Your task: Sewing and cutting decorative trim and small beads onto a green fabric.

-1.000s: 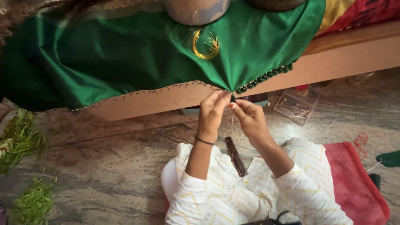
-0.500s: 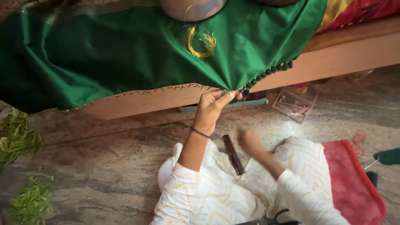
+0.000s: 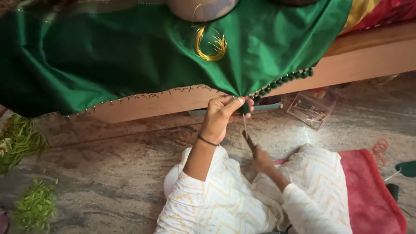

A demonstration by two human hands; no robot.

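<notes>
A green cloth (image 3: 130, 56) hangs over the edge of a wooden bench (image 3: 359, 63). My left hand (image 3: 223, 113) pinches the cloth's hem where a row of small green tassel beads (image 3: 284, 80) ends. A thin thread (image 3: 245, 123) runs down from that spot. My right hand (image 3: 262, 158), blurred, is low over my lap and grips a dark brown stick-like tool (image 3: 249, 142), its tip pointing up toward the hem. A loop of golden thread (image 3: 208, 43) lies on the cloth.
A metal pot (image 3: 203, 8) stands on the cloth above. A clear plastic box (image 3: 311, 110) lies on the stone floor to the right. A red mat (image 3: 372, 186) is under me. Green clippings (image 3: 19, 138) lie at the left.
My right hand left the hem, dropped to my lap and took up the dark tool that lay there. My left hand kept its pinch on the hem.
</notes>
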